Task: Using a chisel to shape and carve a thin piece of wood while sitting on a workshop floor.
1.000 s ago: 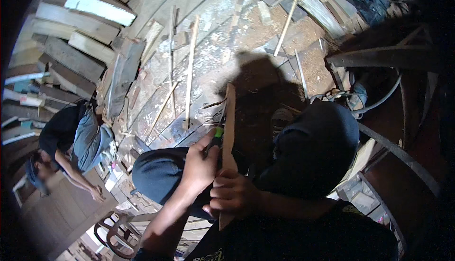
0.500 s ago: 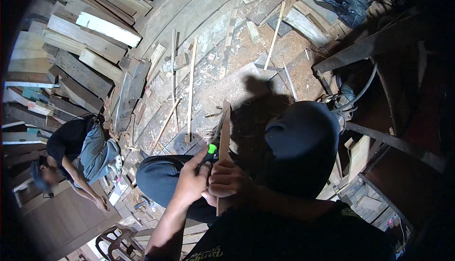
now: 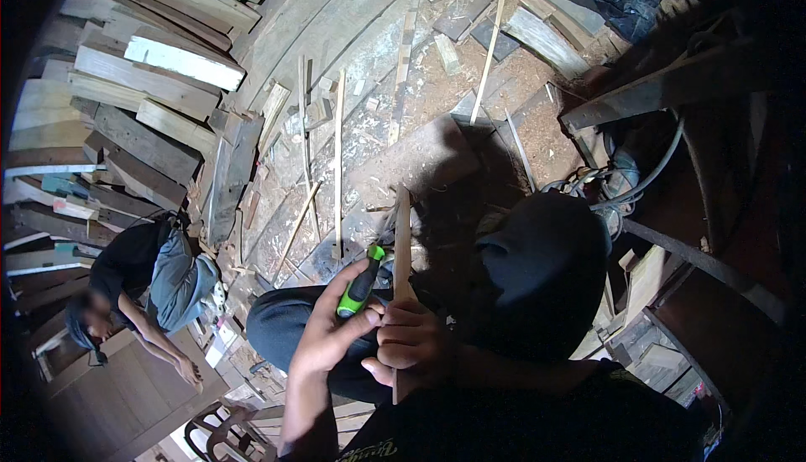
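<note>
We grip a green-handled tool (image 3: 363, 281) in our left hand (image 3: 329, 336), its fingers wrapped around it, while our right hand (image 3: 413, 346) clamps the thin wooden strip (image 3: 401, 248) upright beside it, steadying it over our lap.

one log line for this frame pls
left hand: grips green-handled tool | right hand: holds wooden strip upright | second person: crouched at left | floor: scattered wood offcuts

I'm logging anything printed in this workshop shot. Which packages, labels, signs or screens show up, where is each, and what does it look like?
Shirt print: pale curved lettering on the person's black shirt, bottom edge below the left hand; too small to make out.
Possible small cartons or scraps: pale, whitish, on the floor beside the crouching co-worker; too blurred to tell.
No signs or screens.
</note>
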Demonstrator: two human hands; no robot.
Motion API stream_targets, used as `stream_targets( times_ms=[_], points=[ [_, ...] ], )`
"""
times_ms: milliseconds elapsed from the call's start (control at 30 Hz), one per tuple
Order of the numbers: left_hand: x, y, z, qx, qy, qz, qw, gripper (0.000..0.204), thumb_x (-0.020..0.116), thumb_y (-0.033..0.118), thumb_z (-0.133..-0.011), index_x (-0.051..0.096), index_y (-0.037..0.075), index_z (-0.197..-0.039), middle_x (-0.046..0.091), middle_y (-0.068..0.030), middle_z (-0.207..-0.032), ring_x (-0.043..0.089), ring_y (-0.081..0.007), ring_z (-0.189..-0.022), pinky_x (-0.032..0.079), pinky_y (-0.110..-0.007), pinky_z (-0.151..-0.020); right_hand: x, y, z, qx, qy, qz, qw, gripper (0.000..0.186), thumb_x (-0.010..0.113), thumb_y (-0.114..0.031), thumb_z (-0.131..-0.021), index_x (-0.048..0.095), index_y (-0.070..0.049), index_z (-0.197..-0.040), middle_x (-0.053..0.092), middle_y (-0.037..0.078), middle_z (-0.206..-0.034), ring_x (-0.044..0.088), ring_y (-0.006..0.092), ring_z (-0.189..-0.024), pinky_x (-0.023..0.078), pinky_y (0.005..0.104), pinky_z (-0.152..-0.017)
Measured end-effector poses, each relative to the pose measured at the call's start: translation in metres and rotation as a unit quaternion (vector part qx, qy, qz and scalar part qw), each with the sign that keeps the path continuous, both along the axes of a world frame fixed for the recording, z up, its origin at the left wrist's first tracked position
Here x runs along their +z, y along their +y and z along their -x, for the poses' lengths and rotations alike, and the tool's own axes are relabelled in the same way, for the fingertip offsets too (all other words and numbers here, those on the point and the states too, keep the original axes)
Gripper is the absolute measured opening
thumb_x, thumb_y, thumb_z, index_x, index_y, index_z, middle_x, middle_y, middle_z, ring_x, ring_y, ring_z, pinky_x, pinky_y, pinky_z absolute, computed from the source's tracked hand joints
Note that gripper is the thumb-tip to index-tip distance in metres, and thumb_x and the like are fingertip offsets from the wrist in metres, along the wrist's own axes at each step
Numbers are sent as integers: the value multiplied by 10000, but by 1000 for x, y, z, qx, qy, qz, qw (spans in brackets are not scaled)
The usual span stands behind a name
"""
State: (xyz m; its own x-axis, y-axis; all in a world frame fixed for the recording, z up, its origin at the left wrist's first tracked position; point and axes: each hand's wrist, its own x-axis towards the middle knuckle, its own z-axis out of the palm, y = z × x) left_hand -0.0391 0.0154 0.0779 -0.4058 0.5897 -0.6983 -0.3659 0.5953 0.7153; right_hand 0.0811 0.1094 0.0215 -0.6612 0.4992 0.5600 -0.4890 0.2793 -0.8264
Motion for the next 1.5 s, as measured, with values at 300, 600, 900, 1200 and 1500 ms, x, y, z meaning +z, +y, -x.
stream_targets(
  times_ms=[300, 600, 900, 1200, 1500],
  points=[
    [-63, 46, -10, 128, 324, -249, 904, 291, 726, 226, -788, 559, 0, -865, 571, -118, -879, 561, -258, -871, 439, -399, -816, 10, 7, -2, -7, 0, 52, 999, 360, 751, -85, -658, 399, -110, -590, 420, 22, -593, 454, 211, -574, 363, 360, -580],
    [-41, 35, -13, -7, 219, -392, 893, 440, 508, 412, -909, 504, 21, -709, 524, -103, -706, 486, -219, -709, 383, -370, -705, 4, 7, -2, -28, -3, 41, 999, 345, 769, -97, -666, 427, -110, -625, 445, 13, -628, 491, 213, -623, 418, 372, -637],
    [-53, 32, -14, 14, 255, -241, 936, 410, 512, 351, -908, 514, -8, -710, 516, -98, -707, 490, -217, -716, 388, -353, -693, 1, 7, -1, -20, 15, 45, 999, 385, 803, -95, -678, 423, -116, -626, 450, 6, -643, 493, 197, -605, 410, 345, -583],
    [-74, 19, -16, 244, 226, -354, 874, 372, 434, 362, -912, 431, 53, -703, 445, -65, -663, 439, -213, -685, 387, -370, -737, 2, -4, -3, 26, 19, 81, 996, 355, 813, -164, -731, 466, -115, -682, 506, 7, -685, 539, 191, -673, 488, 364, -672],
    [-51, -1, -15, 15, 290, -338, 895, 347, 442, 313, -933, 517, 43, -728, 548, -93, -698, 493, -230, -706, 399, -417, -775, 3, -13, -8, 79, -22, 14, 997, 309, 815, -210, -721, 525, -108, -752, 536, 12, -745, 551, 198, -735, 481, 368, -709]
  ],
)
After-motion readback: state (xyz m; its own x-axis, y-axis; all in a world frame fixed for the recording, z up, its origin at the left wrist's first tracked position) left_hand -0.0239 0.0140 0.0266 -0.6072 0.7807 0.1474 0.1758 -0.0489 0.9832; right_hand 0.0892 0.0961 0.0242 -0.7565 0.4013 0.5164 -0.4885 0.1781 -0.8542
